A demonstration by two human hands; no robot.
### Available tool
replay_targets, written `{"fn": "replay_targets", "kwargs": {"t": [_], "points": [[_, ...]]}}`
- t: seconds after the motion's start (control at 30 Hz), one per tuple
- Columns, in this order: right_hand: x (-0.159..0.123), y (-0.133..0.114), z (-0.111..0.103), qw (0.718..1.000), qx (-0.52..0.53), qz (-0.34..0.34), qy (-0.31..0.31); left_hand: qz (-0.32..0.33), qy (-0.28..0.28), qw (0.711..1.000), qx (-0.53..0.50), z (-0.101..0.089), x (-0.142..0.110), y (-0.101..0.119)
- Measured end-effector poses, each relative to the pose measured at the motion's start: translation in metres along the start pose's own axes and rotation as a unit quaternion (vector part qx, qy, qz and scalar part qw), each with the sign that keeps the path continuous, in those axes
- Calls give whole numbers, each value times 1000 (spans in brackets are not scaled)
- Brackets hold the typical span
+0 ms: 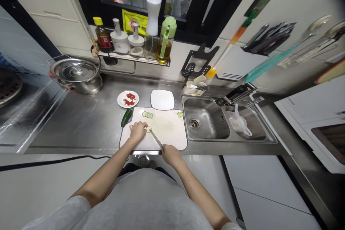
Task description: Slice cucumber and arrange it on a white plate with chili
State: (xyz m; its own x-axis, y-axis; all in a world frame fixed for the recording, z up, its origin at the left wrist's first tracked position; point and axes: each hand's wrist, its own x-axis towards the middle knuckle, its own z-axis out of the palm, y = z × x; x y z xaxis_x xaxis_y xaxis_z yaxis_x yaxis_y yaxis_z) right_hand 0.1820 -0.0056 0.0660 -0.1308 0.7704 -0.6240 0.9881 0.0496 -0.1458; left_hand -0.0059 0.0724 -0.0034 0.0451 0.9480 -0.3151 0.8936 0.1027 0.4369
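Observation:
A white cutting board (169,134) lies on the steel counter in front of me. My right hand (171,154) is closed round the handle of a knife (156,138), whose blade points up and left. At the blade's tip lies a pale green cucumber slice (149,129). My left hand (138,132) rests on the board, its bent fingers on the left edge of that slice. Farther back is an overlapping row of cucumber slices (148,115). More slices (180,114) sit at the board's far right corner. A dark green cucumber piece (126,117) leans over the board's left edge.
Behind the board stand a plate with chopped red bits (121,99) and an empty white plate (162,99). A double sink (206,118) is to the right, holding a plastic bag (239,122). A lidded steel pot (88,85) stands left, beside a seasoning rack (134,57).

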Motion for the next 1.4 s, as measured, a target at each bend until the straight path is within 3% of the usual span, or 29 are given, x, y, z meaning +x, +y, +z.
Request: {"fn": "replay_targets", "kwargs": {"t": [0.33, 1.03, 1.2, 1.4], "points": [[15, -6, -3, 1000, 5, 2, -3, -2, -8, 1000, -6, -2, 0, 0], [20, -7, -2, 1000, -2, -8, 1, -5, -10, 1000, -6, -1, 2, -1], [13, 6, -2, 999, 13, -21, 43, -3, -13, 1000, 0, -4, 3, 0], [4, 40, -1, 996, 47, 22, 71, -5, -3, 1000, 20, -3, 4, 7]]}}
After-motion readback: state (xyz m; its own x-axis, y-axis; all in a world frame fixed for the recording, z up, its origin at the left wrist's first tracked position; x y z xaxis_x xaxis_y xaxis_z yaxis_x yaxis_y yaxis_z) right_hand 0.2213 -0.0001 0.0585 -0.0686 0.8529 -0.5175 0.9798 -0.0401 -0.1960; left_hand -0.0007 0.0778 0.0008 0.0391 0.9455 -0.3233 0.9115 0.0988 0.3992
